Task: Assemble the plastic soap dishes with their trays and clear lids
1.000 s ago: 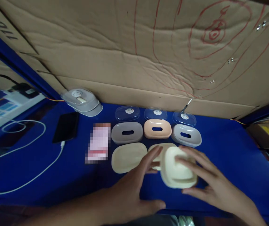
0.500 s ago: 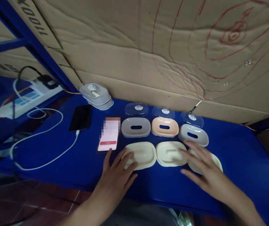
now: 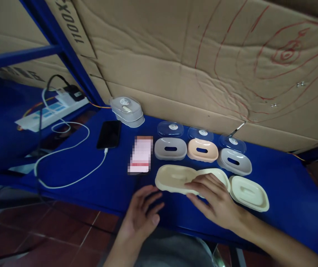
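Trays are the concern: the left cream tray (image 3: pixel 175 179) sits near the table's (image 3: pixel 287 178) front edge, its right end overlapping the middle tray (image 3: pixel 220 175), which lies mostly hidden under the right hand (image 3: pixel 217 200). That hand rests flat, fingers spread and loosely extended, touching both pieces without closing round either. A sideways shove from it could, I judge, slide the left tray toward the front edge or knock the overlapping pair askew. The third tray (image 3: pixel 249 193) lies just to the right, apart from the hand. The left hand (image 3: pixel 142 213) hovers at the front edge, fingers open and slightly curled, holding nothing; a careless sweep might catch the phone (image 3: pixel 140 159) nearby. Behind the trays stand three bases, grey (image 3: pixel 170 148), peach (image 3: pixel 202 150) and pale grey (image 3: pixel 234 161), close enough to be bumped.
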Available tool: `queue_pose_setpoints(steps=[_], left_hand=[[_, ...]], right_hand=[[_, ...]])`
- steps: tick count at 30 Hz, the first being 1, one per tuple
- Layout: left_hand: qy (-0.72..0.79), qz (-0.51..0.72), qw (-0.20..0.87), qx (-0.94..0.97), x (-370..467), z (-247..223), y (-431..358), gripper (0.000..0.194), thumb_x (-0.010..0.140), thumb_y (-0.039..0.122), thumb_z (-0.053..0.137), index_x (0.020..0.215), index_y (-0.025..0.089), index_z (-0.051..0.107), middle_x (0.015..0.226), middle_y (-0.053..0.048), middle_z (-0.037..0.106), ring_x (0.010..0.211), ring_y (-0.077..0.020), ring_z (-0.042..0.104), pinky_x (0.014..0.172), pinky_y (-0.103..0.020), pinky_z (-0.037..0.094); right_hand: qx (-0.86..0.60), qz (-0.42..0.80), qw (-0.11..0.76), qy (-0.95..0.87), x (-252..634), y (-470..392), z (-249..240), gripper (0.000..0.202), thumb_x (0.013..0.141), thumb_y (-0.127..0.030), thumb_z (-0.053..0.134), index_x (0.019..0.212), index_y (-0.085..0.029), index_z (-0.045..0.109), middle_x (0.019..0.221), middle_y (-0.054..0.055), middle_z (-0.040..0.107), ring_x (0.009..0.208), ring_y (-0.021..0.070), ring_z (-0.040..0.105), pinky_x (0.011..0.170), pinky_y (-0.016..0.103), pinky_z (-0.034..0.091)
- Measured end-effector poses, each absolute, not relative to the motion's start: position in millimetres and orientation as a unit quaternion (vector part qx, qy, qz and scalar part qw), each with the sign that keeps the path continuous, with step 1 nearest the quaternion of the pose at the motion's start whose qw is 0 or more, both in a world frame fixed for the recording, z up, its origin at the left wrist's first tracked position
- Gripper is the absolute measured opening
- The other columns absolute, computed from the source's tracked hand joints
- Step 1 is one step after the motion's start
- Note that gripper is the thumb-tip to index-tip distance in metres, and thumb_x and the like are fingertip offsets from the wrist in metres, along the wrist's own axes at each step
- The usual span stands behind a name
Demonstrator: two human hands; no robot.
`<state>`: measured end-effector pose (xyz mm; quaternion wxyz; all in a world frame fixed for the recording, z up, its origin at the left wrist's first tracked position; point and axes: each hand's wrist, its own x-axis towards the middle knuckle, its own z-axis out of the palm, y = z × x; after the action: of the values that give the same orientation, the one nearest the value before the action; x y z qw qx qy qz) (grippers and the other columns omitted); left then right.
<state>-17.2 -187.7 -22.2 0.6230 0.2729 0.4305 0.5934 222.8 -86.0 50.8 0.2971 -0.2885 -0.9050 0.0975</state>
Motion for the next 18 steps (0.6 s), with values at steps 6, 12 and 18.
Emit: queue_pose_setpoints(steps=[6, 12, 18], left_hand=[[0.323, 0.484, 0.811, -0.053, -5, -10, -166, 0.049, 0.089, 0.023, 0.082, 0.133, 0.007, 0.069, 0.125, -0.019, 0.078, 0.126, -0.0326, 0.072, 0.111, -0.042, 0.056], [0.325, 0.515, 0.787, -0.098, -1, -1, -145, 0.045, 0.102, 0.019, 0.068, 0.146, 0.012, 0.062, 0.121, -0.013, 0.082, 0.112, -0.0281, 0.078, 0.100, -0.042, 0.061], [0.187, 0.552, 0.812, -0.041, -1, -16, -146, 0.056, 0.108, 0.057, 0.055, 0.141, 0.013, 0.068, 0.144, -0.014, 0.073, 0.139, -0.0360, 0.063, 0.118, -0.054, 0.049]], right_hand=[[-0.137, 0.133, 0.232, -0.954, 217, -89, 56, 0.027, 0.111, -0.035, 0.058, 0.126, -0.016, 0.070, 0.102, 0.007, 0.080, 0.096, 0.0190, 0.073, 0.086, 0.035, 0.057], [-0.287, 0.030, 0.174, -0.941, 191, -6, 32, 0.040, 0.112, -0.035, 0.054, 0.145, -0.015, 0.064, 0.136, 0.016, 0.075, 0.124, 0.0301, 0.070, 0.103, 0.048, 0.056], [-0.296, 0.017, 0.173, -0.939, 183, 4, 28, 0.030, 0.110, -0.026, 0.057, 0.133, -0.016, 0.072, 0.123, 0.014, 0.080, 0.114, 0.0312, 0.073, 0.097, 0.049, 0.056]])
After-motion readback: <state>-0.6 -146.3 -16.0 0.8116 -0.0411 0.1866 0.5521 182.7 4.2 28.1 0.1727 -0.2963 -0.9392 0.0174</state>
